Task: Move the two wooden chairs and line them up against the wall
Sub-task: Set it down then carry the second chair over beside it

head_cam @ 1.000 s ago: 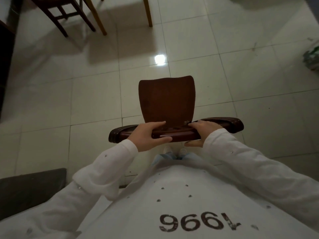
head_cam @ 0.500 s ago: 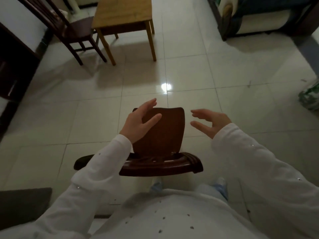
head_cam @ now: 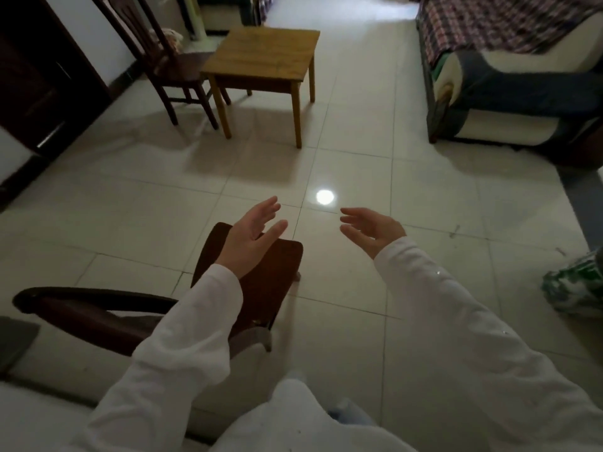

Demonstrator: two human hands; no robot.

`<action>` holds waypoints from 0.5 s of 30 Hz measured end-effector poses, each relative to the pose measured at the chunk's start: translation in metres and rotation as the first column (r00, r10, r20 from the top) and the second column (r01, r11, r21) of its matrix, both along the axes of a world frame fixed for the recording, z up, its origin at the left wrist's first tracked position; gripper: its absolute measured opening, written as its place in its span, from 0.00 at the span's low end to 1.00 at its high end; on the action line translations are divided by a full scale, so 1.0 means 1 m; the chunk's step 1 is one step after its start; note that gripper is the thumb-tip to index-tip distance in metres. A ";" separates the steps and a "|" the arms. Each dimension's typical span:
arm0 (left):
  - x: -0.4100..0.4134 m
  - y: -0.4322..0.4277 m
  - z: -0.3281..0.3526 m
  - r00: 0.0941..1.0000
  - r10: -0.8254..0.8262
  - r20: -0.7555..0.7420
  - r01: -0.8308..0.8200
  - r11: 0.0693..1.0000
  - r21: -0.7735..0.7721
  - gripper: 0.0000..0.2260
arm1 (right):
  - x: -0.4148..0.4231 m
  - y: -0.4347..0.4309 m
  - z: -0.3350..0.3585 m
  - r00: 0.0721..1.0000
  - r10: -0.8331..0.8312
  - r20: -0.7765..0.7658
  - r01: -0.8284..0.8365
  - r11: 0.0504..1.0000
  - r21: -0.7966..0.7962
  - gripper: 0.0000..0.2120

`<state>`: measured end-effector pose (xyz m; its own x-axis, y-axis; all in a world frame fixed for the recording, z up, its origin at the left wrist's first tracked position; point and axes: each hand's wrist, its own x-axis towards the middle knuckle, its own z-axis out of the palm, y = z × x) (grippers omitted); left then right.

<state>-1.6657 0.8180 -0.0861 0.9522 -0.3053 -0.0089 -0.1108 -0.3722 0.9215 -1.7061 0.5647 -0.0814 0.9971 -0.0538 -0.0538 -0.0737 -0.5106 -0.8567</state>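
Far left: dark cabinet against the wall. Just beside it, the far wooden chair, slat back toward the wall, seat touching or nearly touching the small light-wood counter.

Lower left: the near wooden chair, dark curved top rail at the frame's left edge, seat reaching toward mid-floor. It stands on the tiled floor, close in front of the person. Whether its back meets a wall cannot be told; that part is out of view.

Left hand: empty, fingers spread, hovering above the near chair's seat, no contact visible.

Right hand: empty, fingers loosely spread, over bare tile, well apart from either chair.

Right side: sofa with a plaid cover; a green-and-white bag on the floor at the edge.

Judgement: near chair appears set down, neither hand gripping it. Step in hand is the crossing to the far chair. Next move calls for walking to it, taking its back rail in both hands, and pulling it clear of the counter's leg before carrying.
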 end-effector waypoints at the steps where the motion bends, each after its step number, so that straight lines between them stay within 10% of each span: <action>1: 0.004 -0.007 0.001 1.000 0.013 0.006 -0.013 1.000 0.000 0.31 | 0.008 -0.006 0.002 1.000 0.006 0.004 -0.006 1.000 0.018 0.18; 15: 0.145 -0.084 0.012 0.979 0.169 0.115 -0.163 0.985 -0.055 0.27 | 0.192 -0.073 0.030 0.987 0.111 0.113 -0.116 0.992 0.042 0.18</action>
<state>-1.5203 0.7343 -0.0741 0.9831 -0.1405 0.1175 -0.1607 -0.3532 0.9216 -1.5145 0.4920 -0.0515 0.9966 0.0599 0.0572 0.0787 -0.4680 -0.8802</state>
